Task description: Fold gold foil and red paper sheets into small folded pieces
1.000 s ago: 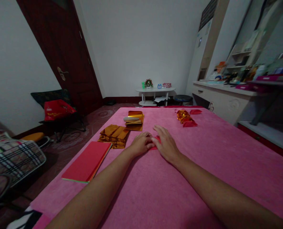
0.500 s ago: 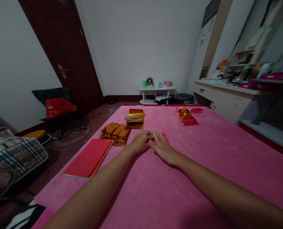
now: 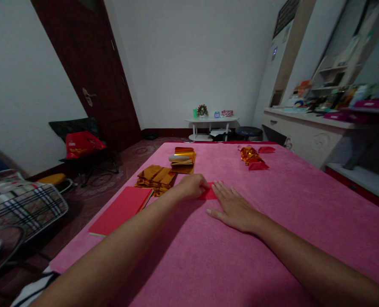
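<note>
A small red paper strip (image 3: 209,192), seemingly folded, lies on the pink cloth (image 3: 189,256) between my hands. My left hand (image 3: 193,186) is closed at the paper's left end, fingers curled onto it; the fingertips are partly hidden. With fingers stretched out, my right hand (image 3: 235,207) lies flat, its fingertips over the paper's right end. To the left of my left hand lie a stack of red sheets (image 3: 122,209) and a pile of gold foil pieces (image 3: 155,178). Behind them is more gold foil (image 3: 184,169) with a grey oval object (image 3: 178,158) on it.
Crumpled gold foil (image 3: 249,156) and red folded pieces (image 3: 258,166) lie at the far right of the cloth. A white side table (image 3: 211,120) and a black stool (image 3: 248,131) stand beyond. A dresser (image 3: 304,128) is on the right, a chair with a red bag (image 3: 84,144) on the left.
My hands have moved apart: the right hand slid right and towards me, flattening out. More of the red paper now shows between them. The view has shifted slightly.
</note>
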A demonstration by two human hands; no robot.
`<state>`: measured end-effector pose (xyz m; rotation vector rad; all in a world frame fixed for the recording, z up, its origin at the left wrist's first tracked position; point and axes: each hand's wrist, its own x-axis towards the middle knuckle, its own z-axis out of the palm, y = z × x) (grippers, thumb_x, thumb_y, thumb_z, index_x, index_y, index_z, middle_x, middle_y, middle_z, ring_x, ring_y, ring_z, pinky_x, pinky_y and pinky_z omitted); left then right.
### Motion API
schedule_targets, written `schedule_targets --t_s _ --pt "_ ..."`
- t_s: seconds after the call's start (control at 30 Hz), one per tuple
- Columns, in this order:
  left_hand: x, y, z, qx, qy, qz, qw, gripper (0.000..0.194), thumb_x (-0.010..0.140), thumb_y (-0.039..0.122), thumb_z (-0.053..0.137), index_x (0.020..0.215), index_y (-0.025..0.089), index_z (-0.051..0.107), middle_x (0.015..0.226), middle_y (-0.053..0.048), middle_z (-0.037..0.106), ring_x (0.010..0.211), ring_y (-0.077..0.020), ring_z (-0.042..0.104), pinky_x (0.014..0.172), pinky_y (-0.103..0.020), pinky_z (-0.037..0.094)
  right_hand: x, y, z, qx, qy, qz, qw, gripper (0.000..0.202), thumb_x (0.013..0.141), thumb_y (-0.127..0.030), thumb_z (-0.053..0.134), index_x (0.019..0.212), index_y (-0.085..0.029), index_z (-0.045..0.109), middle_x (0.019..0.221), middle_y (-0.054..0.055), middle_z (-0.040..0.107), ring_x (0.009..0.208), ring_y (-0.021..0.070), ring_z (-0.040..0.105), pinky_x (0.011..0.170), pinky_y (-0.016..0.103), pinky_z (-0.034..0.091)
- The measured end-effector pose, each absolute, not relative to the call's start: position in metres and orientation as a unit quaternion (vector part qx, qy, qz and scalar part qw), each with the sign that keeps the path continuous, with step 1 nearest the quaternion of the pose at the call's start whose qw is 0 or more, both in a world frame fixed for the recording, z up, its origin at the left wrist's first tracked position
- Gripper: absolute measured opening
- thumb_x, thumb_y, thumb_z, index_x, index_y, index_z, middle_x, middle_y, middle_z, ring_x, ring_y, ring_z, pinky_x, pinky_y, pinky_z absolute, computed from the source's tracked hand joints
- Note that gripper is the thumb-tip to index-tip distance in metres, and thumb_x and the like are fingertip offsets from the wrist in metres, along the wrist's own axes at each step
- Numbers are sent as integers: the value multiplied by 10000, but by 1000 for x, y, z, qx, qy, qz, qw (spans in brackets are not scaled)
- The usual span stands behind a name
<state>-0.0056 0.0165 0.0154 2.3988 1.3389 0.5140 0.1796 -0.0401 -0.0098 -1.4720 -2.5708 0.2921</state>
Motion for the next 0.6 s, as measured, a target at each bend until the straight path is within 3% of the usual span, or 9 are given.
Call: schedule_targets --t_s 0.07,0.2,0.33,0.5,0.6 --pt "20 18 16 822 518 200 125 225 776 202 522 898 181 709 843 -68 676 844 -193 595 811 -290 438 180 -40 -9 -489 -864 87 88 917 792 -693 320 1445 -67 164 1502 168 138 1385 292 108 1109 469 119" --pt "75 29 0 760 510 394 86 413 821 250 491 1219 155 549 1150 -121 563 1080 -207 507 940 -301 397 181 -39 -9 -455 -880 51 122 806 820 -591 390 1449 -127 192 1505 130 180 1379 287 144 1103 468 139" --pt "99 41 -16 692 512 486 148 445 878 332 401 1266 128 479 1236 -147 498 1173 -222 443 1034 -347 322 181 -36 -9 -447 -886 59 111 755 820 -534 424 1435 -133 249 1492 137 223 1364 320 179 1094 497 129" --pt "93 46 -19 623 534 534 205 486 920 365 280 1292 85 418 1306 -155 460 1241 -210 386 1078 -336 255 180 -35 -6 -479 -864 123 96 890 780 -594 448 1464 -185 53 1517 115 138 1373 327 140 1084 532 124" --pt "89 45 -20 616 540 534 209 491 923 394 267 1294 104 406 1322 -148 451 1260 -210 369 1082 -343 242 179 -37 -4 -480 -862 128 96 894 783 -589 447 1463 -190 26 1522 110 98 1383 314 97 1087 541 103"
